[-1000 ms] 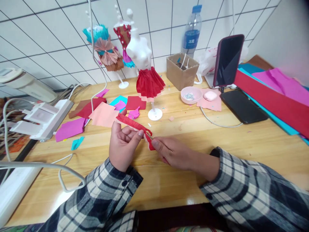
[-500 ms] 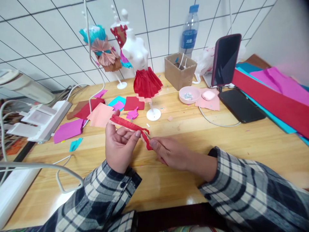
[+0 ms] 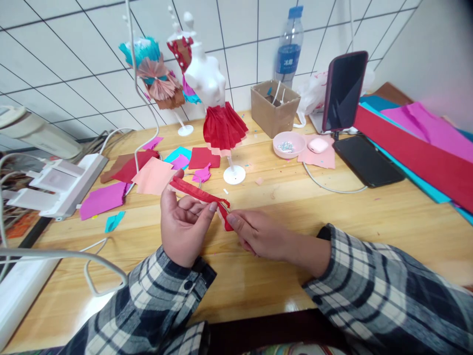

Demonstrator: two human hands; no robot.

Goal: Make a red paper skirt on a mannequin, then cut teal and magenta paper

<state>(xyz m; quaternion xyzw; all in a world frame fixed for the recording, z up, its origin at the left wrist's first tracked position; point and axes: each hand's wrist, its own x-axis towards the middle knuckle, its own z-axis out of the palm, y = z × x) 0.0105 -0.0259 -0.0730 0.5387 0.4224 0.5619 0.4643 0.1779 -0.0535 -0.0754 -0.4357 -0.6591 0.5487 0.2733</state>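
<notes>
A narrow red crepe-paper strip (image 3: 195,190) with a pale pink edge stretches across my left hand (image 3: 186,222). The thumb pinches it near its right end, and the strip's far end lies by the index fingertip. My right hand (image 3: 254,231) is closed on a thin metal tool (image 3: 224,207), mostly hidden by the fingers, whose tip meets the strip beside my left thumb. A short tail of the strip hangs down by the right fingertips. Behind the hands stands a small white mannequin (image 3: 207,74) on a round base, dressed in a pleated red skirt (image 3: 224,129).
Paper scraps, including a peach sheet (image 3: 153,175), lie left of the mannequin. A cardboard box (image 3: 275,111), a pink bowl of beads (image 3: 289,146) and a black phone (image 3: 369,160) are at the right. A power strip (image 3: 74,187) and white cables (image 3: 107,264) occupy the left side.
Both hands keep almost the same pose on the strip. Its hanging tail has shifted slightly by the right fingertips, and the whole view has moved a little.
</notes>
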